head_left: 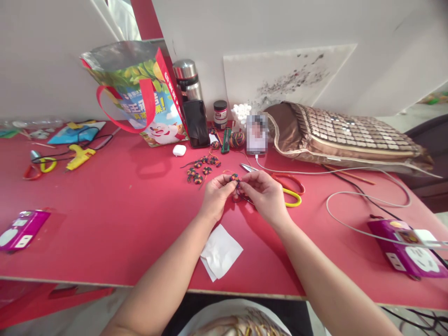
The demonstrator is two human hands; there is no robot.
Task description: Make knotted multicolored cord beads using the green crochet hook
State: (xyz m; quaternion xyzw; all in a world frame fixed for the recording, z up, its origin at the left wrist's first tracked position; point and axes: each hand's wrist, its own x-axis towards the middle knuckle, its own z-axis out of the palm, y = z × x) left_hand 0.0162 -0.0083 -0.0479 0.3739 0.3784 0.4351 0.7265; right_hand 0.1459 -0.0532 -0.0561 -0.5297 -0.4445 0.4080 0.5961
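Both hands, left [216, 192] and right [263, 191], pinched one small knot [234, 178]; a slip risked its cord unravelling.

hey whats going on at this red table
A person sits at a red table, both hands raised just above it. The left hand and right hand pinch a small multicoloured cord knot between their fingertips. More finished knots lie just beyond the hands, with scissors to the right and a white paper scrap nearer the person. A yellow glue gun lies far left.
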